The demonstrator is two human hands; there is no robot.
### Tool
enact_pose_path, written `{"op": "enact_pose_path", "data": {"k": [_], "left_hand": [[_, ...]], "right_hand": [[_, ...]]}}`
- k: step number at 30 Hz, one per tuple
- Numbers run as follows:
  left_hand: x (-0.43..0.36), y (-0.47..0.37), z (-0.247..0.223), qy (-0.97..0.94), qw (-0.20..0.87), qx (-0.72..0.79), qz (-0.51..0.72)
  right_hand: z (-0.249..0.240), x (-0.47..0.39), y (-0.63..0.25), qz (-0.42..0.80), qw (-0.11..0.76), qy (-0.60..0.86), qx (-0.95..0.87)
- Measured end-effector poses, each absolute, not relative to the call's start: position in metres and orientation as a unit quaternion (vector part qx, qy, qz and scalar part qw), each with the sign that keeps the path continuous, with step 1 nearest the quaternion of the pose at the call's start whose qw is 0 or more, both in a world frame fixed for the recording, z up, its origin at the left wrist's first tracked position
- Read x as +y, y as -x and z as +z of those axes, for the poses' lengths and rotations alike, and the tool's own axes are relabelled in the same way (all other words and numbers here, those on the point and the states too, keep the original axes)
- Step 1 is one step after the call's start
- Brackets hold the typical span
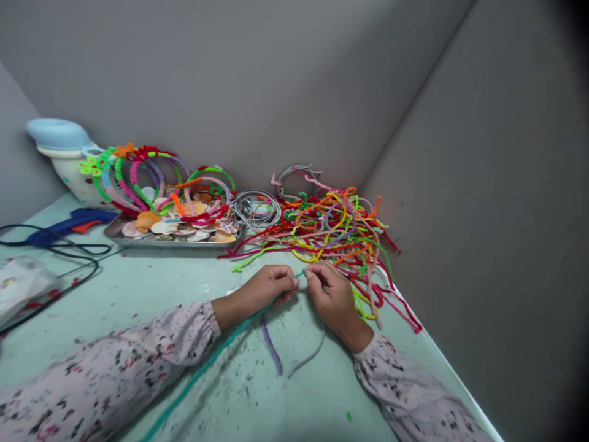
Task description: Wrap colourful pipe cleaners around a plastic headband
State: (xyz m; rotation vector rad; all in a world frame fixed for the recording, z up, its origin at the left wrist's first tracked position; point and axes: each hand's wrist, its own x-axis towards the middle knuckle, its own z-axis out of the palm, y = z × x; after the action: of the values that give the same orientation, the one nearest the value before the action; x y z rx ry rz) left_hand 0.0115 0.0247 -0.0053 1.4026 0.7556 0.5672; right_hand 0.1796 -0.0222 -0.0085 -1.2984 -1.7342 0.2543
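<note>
Chenille strand, teal, bridges your left hand and right hand, both pinched closed on it. Step: likely fine work at its end; next move calls for steady pinches. Purple chenille piece lies below.

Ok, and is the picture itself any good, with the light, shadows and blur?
Head view: dim, flat light on the grey wall; soft shadows on the table below the left hand and right hand; black corners at right; the teal strand looks soft near the bottom edge; the left sleeve looks stretched large, probably by a wide lens.
</note>
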Motion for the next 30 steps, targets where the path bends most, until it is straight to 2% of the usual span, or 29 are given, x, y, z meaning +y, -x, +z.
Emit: {"op": "enact_pose_path", "data": {"k": [6,30], "left_hand": [[0.0240,-0.0134,-0.0077,-0.611,0.664,0.317,0.291],[0.0264,-0.0117,-0.0063,-0.563,0.727,0.306,0.247]], "right_hand": [[-0.0080,-0.0230,-0.1766,0.108,0.447,0.520,-0.720],[-0.0145,-0.0220,-0.1722,0.043,0.421,0.503,-0.754]]}}
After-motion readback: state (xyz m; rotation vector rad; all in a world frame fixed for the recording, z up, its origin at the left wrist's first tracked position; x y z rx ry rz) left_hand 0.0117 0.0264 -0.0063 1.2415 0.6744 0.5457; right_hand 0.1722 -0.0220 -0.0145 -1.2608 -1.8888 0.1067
